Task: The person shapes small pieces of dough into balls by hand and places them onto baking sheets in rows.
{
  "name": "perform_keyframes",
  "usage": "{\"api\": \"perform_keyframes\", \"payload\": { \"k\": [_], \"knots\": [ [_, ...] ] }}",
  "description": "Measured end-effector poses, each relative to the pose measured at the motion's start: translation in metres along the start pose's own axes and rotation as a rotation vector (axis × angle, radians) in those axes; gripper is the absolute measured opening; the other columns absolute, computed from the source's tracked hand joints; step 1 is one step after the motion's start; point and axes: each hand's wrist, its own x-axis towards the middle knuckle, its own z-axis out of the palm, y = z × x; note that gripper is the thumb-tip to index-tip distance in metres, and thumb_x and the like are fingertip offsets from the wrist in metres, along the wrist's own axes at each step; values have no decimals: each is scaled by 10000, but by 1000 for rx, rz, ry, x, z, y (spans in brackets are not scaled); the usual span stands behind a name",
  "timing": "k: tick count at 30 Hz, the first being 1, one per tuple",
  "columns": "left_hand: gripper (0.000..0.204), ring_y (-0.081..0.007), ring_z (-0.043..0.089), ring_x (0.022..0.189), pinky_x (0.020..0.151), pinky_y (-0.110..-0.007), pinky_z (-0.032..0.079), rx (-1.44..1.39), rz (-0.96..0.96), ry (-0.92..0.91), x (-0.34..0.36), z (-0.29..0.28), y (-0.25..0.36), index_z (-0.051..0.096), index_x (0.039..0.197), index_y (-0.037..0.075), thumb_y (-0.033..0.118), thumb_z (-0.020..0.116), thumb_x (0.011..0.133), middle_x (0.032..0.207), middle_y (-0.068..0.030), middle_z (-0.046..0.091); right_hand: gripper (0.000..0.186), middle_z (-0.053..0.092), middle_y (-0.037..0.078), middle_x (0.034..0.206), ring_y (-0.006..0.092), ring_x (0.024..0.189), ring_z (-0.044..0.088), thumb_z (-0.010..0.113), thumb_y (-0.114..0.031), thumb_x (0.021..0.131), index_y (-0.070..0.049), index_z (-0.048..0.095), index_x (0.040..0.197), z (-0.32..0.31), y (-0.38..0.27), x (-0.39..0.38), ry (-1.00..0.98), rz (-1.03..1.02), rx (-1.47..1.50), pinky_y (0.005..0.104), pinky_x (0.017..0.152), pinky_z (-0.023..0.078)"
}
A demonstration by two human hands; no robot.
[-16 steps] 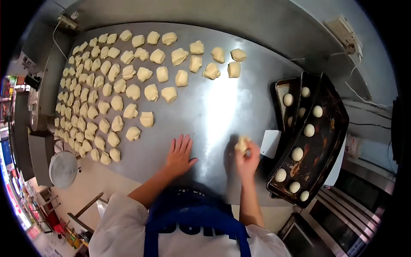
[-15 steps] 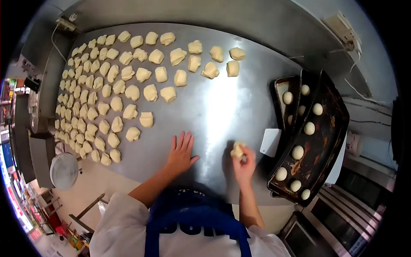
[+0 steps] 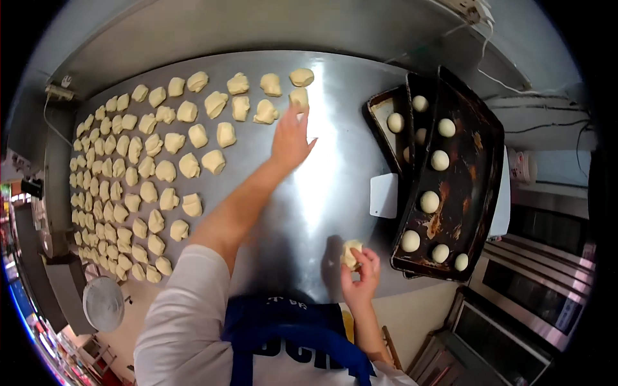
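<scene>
My left hand [image 3: 291,143] reaches far across the steel table [image 3: 270,193], fingers stretched out and thumb apart. Its fingertips are at the near side of a pale dough piece [image 3: 299,96]; whether they press on it I cannot tell. Another dough piece [image 3: 351,251] is pinched in my right hand [image 3: 363,278], held over the near edge of the table. Rows of rough-cut dough pieces [image 3: 174,143] cover the left and far parts of the tabletop.
Dark, overlapping baking trays [image 3: 473,193] lie at the right, with several smooth round dough balls [image 3: 440,160] on them. A white dough scraper [image 3: 383,195] rests beside the trays. Toward the lower left stands a round white fan [image 3: 103,303].
My left hand has moved from the near tabletop forward to a far dough piece. The right hand still holds its dough piece. The whole view has shifted.
</scene>
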Motion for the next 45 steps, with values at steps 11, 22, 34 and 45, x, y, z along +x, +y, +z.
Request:
{"api": "perform_keyframes", "payload": {
  "k": [11, 22, 34, 45],
  "knots": [
    [391, -401, 602, 1144, 993, -455, 513, -24, -268, -138, 94, 21, -43, 667, 1143, 114, 105, 746, 760, 1253, -213, 598, 392, 598, 166, 1274, 274, 1026, 672, 773, 9, 813, -49, 706, 1196, -10, -2, -61, 11, 35, -62, 332, 804, 595],
    [467, -366, 607, 1099, 941, -426, 521, -394, -279, 318, -57, -69, -10, 595, 1250, 59, 122, 738, 810, 1182, -180, 592, 380, 599, 183, 1280, 344, 1094, 647, 780, -62, 812, -82, 712, 1185, -13, 26, 26, -242, -446, -112, 415, 899, 566],
    [552, -371, 585, 1152, 978, -487, 492, 85, -501, 64, -440, -146, 21, 638, 1302, 133, 272, 805, 794, 1209, -124, 627, 469, 561, 230, 1434, 407, 1286, 560, 577, -271, 1039, -33, 541, 1442, -4, 62, -21, -537, -887, -593, 533, 1115, 424],
    [201, -283, 572, 990, 850, -435, 462, 73, -263, -91, -341, -116, -50, 681, 1000, 151, 322, 701, 898, 1030, -56, 623, 316, 670, 146, 1130, 326, 1071, 613, 611, -295, 967, -38, 661, 1144, 92, 62, 83, -509, -928, -669, 474, 946, 472]
  ]
}}
